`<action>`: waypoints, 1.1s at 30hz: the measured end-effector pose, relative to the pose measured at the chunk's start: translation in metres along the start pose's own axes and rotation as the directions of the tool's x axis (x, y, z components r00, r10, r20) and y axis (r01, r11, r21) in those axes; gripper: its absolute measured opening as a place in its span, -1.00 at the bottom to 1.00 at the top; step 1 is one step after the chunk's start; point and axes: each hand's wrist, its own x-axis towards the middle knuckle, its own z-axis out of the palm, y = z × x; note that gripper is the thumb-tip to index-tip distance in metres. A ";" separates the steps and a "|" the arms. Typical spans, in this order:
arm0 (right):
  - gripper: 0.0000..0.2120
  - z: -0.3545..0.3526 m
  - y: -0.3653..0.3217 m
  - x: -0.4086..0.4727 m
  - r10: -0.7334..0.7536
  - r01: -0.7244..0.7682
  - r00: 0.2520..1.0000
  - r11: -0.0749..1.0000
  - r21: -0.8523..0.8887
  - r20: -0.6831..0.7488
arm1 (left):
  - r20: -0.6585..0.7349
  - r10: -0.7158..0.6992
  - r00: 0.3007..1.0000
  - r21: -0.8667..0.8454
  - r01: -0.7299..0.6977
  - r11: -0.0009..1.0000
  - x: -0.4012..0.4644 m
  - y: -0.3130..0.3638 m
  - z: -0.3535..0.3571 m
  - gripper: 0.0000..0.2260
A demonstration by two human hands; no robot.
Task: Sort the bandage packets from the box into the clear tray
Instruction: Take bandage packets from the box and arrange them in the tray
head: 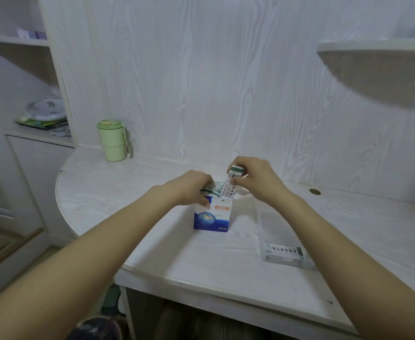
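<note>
Nearest the viewer, a clear rectangular plastic tray lay on the white wood-grain desk top, well apart from the fingers and on the right hand's side; one white bandage packet with green print already rested flat in it; judged from that, the sorting was begun but far from finished.

Beyond it stood the small blue-and-white cardboard box with orange lettering, upright and open at the top; the left hand gripped its upper left corner, fingers curled over the rim and thumb pressed against the front face, steadying it; loose packets crowded the opening just under those fingers.

The right hand was above the box's far right corner, its fingers curled and pinching a small stack of white packets with green edges, the lower ends seemingly at or in the box mouth; the step in hand looked like drawing a batch out.

The next move would call for lifting the stack clear without dragging its neighbours, then carrying it toward the viewer to the tray and laying it flat beside the packet there.

Farther left, a pale green lidded cup with a strap stood against the white wood-grain wall panel; open shelves held blurred items on the left.
</note>
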 end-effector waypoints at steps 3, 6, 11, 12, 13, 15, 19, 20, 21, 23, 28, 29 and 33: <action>-0.91 -0.009 0.001 -0.003 0.013 -0.007 0.997 0.997 0.080 -0.075 | -0.086 0.037 0.996 -0.057 -0.042 0.997 -0.003 0.008 -0.004 -0.33; -0.91 -0.017 0.001 -0.007 0.014 0.012 0.988 0.986 0.164 -0.152 | -0.175 0.052 0.983 -0.278 -0.100 0.955 -0.008 0.026 -0.012 -0.33; -0.84 -0.035 0.002 -0.021 0.113 0.014 0.975 0.825 0.565 -0.190 | -0.208 0.058 0.976 -0.489 -0.155 0.858 -0.013 0.058 -0.022 -0.35; -0.83 -0.038 0.005 -0.026 0.139 0.005 0.975 0.768 0.641 -0.174 | -0.216 0.068 0.974 -0.485 -0.167 0.859 -0.013 0.063 -0.022 -0.38; -0.82 -0.041 0.006 -0.031 0.156 -0.005 0.976 0.720 0.694 -0.155 | -0.226 0.088 0.970 -0.468 -0.187 0.864 -0.014 0.068 -0.022 -0.47; -0.81 -0.045 0.011 -0.041 0.180 -0.015 0.974 0.653 0.758 -0.136 | -0.221 0.137 0.966 -0.434 -0.223 0.873 -0.015 0.077 -0.019 -0.79; -0.84 -0.044 0.020 -0.062 0.214 0.009 0.959 0.637 0.771 -0.188 | -0.086 0.172 0.981 -0.666 -0.185 0.723 -0.017 0.091 -0.008 -0.80; -0.84 -0.043 0.022 -0.066 0.212 0.017 0.954 0.664 0.747 -0.211 | -0.057 0.188 0.981 -0.719 -0.171 0.674 -0.019 0.095 -0.005 -0.79; -0.84 -0.043 0.024 -0.071 0.208 0.023 0.951 0.693 0.720 -0.231 | -0.049 0.200 0.979 -0.739 -0.170 0.652 -0.021 0.098 -0.002 -0.80; -0.86 -0.043 0.029 -0.080 0.217 0.008 0.947 0.721 0.693 -0.237 | -0.054 0.206 0.977 -0.742 -0.177 0.647 -0.025 0.105 0.005 -0.78; -0.84 -0.041 0.039 -0.094 0.277 -0.040 0.939 0.680 0.732 -0.205 | -0.015 0.135 0.991 -0.837 -0.086 0.541 -0.029 0.110 0.025 -0.65; -0.81 -0.039 0.041 -0.096 0.296 -0.063 0.935 0.676 0.734 -0.193 | -0.033 0.105 0.994 -0.852 -0.083 0.518 -0.029 0.112 0.030 -0.70; -0.74 -0.032 0.048 -0.099 0.355 -0.144 0.923 0.674 0.725 -0.146 | -0.096 0.008 0.995 -0.875 -0.088 0.476 -0.024 0.117 0.039 -0.89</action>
